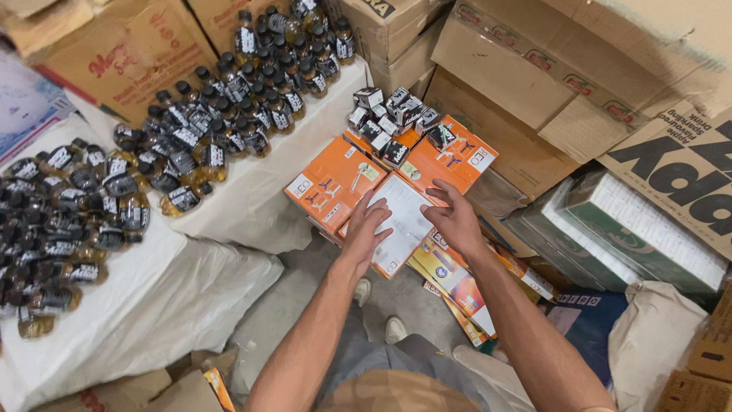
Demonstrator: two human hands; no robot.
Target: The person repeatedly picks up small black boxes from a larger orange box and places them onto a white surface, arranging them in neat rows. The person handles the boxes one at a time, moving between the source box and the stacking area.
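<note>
cartons: big brown corrugated cardboard boxes (pixel 503 72) stacked along top & right, creased, some flaps torn
cloth: white fabric sheet (pixel 175 297) draped over low surfaces at left, wrinkled, soft folds
bottles: many small amber plastic bottles (pixel 191 145) w/ black caps & dark labels, lying packed on the cloth, glossy
green pack: shrink-wrapped green/white carton (pixel 648 236) at right, shiny film
orange boxes: flat rectangular orange card boxes (pixel 332 179), smooth print, side by side at centre; more flat colourful packs beneath
small boxes: cluster of little black/white cube cartons (pixel 389 114) piled on top of the orange boxes, far edge
white-top box: flat box w/ white face & orange edge (pixel 402 221), tilted, resting on orange stack, btwn both hands
left hand: left hand (pixel 368 229) palm down, fingers spread, lying on box's left edge; flat contact, not a grip
right hand: right hand (pixel 456 217) fingers curled, over box's right corner, touching it; can't tell if gripping
arms: both bare forearms reach fwd, hands apart, box-width gap
</note>
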